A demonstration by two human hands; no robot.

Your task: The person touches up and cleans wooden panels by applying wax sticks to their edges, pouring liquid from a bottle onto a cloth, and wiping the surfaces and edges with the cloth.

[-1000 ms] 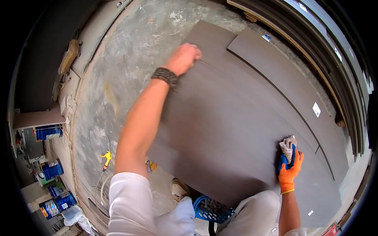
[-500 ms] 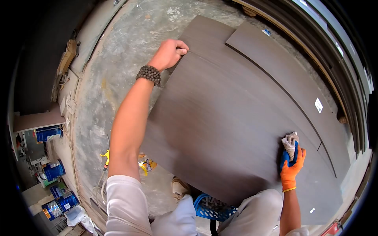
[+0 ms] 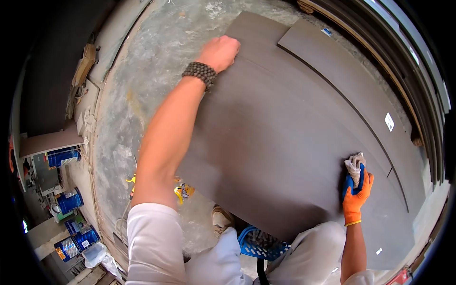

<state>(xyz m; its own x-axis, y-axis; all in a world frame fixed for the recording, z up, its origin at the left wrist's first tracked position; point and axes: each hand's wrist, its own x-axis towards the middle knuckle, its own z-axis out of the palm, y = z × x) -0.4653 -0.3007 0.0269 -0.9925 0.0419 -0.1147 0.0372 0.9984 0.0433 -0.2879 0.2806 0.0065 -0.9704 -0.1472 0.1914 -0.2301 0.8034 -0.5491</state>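
Across the middle of the frame, the broad panel [image 3: 266, 128] is showing a smooth, matt face. At right, the crumpled cloth [image 3: 354, 164] is looking soft and dull in its folds, and the glove [image 3: 356, 203] below it is appearing to be matt knitted fabric. At upper left, the floor [image 3: 152, 71] is looking like rough, blotchy concrete. At bottom centre, the basket [image 3: 259, 252] is showing smooth plastic; at lower left, cans [image 3: 70, 201] are gleaming like glossy metal.
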